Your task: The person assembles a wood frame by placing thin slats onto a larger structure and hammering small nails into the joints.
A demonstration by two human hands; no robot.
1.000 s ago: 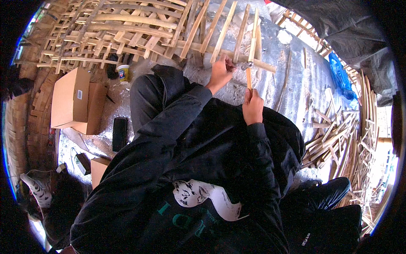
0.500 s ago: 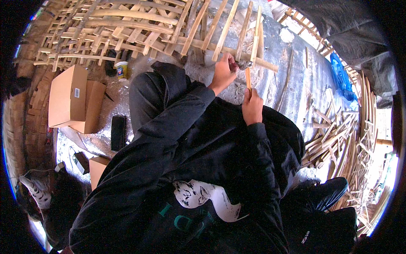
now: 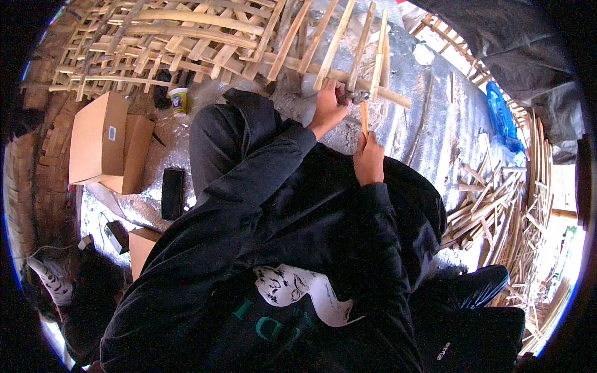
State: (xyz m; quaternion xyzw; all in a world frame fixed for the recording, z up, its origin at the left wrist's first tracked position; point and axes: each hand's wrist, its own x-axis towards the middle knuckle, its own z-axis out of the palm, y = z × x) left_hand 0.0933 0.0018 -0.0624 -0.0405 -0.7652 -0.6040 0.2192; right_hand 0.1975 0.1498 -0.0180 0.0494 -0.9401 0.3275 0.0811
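Note:
My right hand (image 3: 369, 159) is wrapped around the wooden handle of a hammer (image 3: 364, 117). Its dark metal head lies at the end of a bamboo crosspiece (image 3: 393, 97), close to my left fingertips. My left hand (image 3: 329, 104) has its fingers bent and pressed together against that crosspiece; whatever they pinch is too small to make out. Several upright slats (image 3: 333, 46) cross the crosspiece and run away from me. They join a wider lattice of split bamboo (image 3: 186, 31) at the far left.
On the left are cardboard boxes (image 3: 99, 140), a black phone (image 3: 173, 194) and a small yellow tub (image 3: 178, 101). A pile of bamboo strips (image 3: 491, 208) lies at the right, near a blue plastic bag (image 3: 501, 115). Another person's dark-clothed leg (image 3: 479, 286) is at lower right.
The hammer and my right hand have shifted very slightly toward me. My left hand stays at the same spot on the crosspiece.

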